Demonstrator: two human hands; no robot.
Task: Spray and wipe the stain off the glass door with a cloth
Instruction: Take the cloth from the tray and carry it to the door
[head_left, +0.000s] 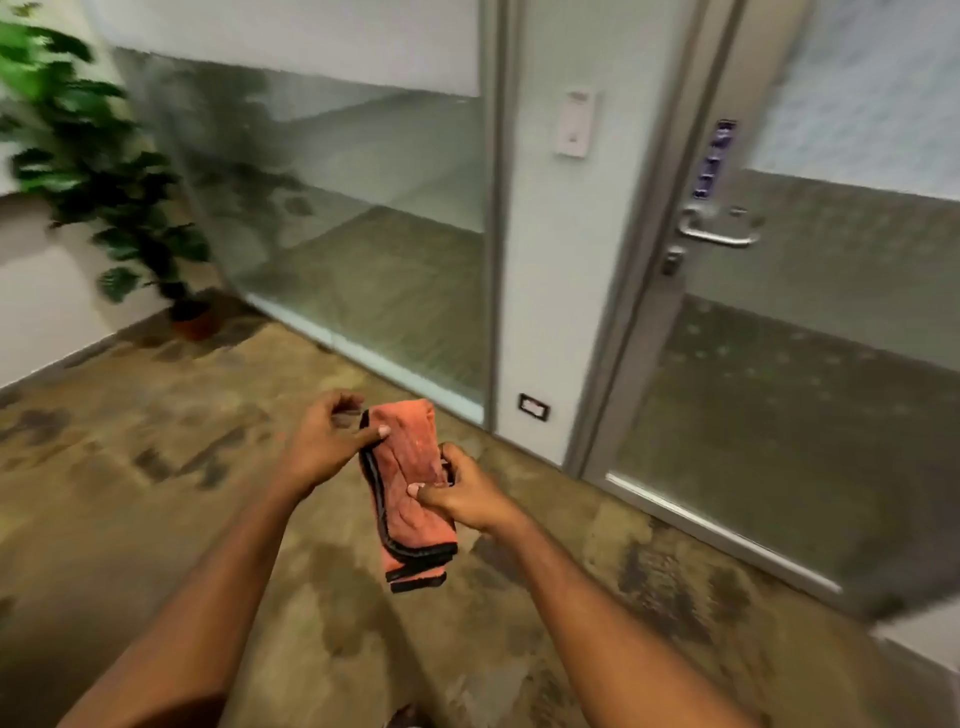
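Near the middle of the scene, above the carpet (156, 493), both hands hold a folded orange cloth (410, 488) with black trim. The left hand (322, 441) pinches its upper left edge with thumb and curled fingers, and the right hand (465, 493) grips its right edge. The glass door (805, 415) stands far right, and a potted plant (93, 171) far left.

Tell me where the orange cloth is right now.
In the head view, the orange cloth is low at centre, folded and held between the left hand and right hand above the carpet, left of the glass door.
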